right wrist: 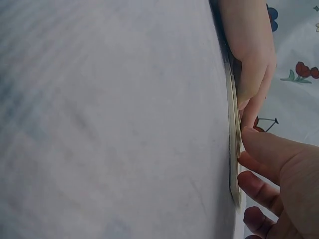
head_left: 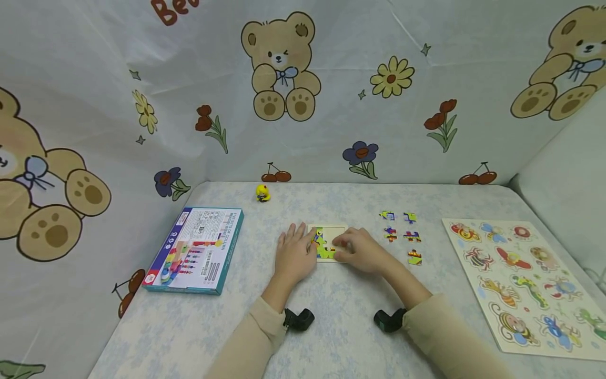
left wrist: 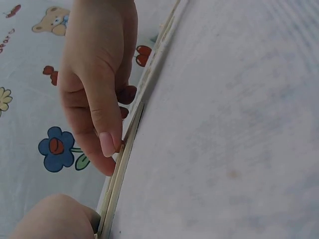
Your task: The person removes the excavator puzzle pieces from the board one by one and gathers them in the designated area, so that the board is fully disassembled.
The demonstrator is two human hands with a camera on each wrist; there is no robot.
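Note:
A small pale wooden puzzle tray (head_left: 337, 230) lies between the hands, with green and yellow pieces (head_left: 324, 247) in its left and lower part. My left hand (head_left: 294, 255) rests along the tray's left edge, fingers extended and thumb over the rim. From the right, my right hand (head_left: 362, 251) reaches over the tray with bent fingers. In the right wrist view, the thumb and index finger of that hand (right wrist: 294, 184) pinch a thin puzzle piece (right wrist: 239, 143) low over the tray, seen edge-on. Its picture side is hidden.
Several loose puzzle pieces (head_left: 410, 237) lie right of the tray. A large insect puzzle board (head_left: 530, 287) covers the table's right side. At left is a flat toy box (head_left: 194, 250); a small yellow figurine (head_left: 262, 193) stands at the back, before the bear-print curtain (head_left: 331, 121).

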